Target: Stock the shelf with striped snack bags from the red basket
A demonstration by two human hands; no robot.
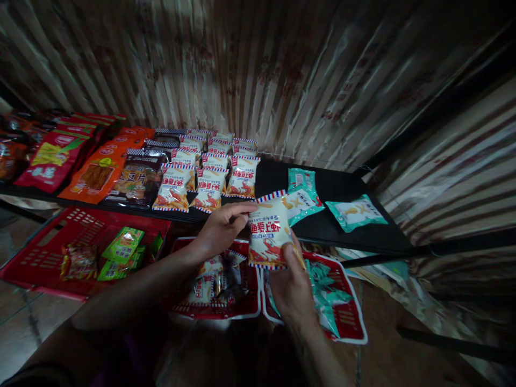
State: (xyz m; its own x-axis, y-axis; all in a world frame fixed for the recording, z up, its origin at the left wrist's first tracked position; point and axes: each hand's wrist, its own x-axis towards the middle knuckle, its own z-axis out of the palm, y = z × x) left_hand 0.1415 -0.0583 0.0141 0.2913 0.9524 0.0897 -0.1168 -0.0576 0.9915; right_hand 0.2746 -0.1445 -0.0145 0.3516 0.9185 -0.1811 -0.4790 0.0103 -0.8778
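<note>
- Behind everything on my feed hangs a pale, pleated fabric curtain (242, 64) with dark reddish print, close along the shelf's back edge.
- Below it runs a long, flat black shelf (272, 174); I see its dark surface between the white rows and the teal packets, which gives me sideways room.
- Under the front edge I have three red plastic baskets: a left one (24, 269) with green packets (123, 247), a middle one (255, 285) with mixed packets, and a right one (350, 312) with teal packets. The last two stand side by side, rims very close.
- On the shelf's left, large red, orange and brown bags (135, 177) stand tightly together, reaching the front edge.
- My right hand (292, 282) is closed around the lower right of a packet, thumb across its front.
- My left hand (217, 231) has its fingertips at the packet's upper left; I cannot tell whether they pinch it.
- That glossy white packet with striped ends and red shrimp print (266, 236) is held tilted before the shelf's front edge.
- Matching white packets (209, 185) fill rows beside the brown bags.
- Right of them lie flat teal-and-white packets (357, 212), one apart from an overlapping pair.
</note>
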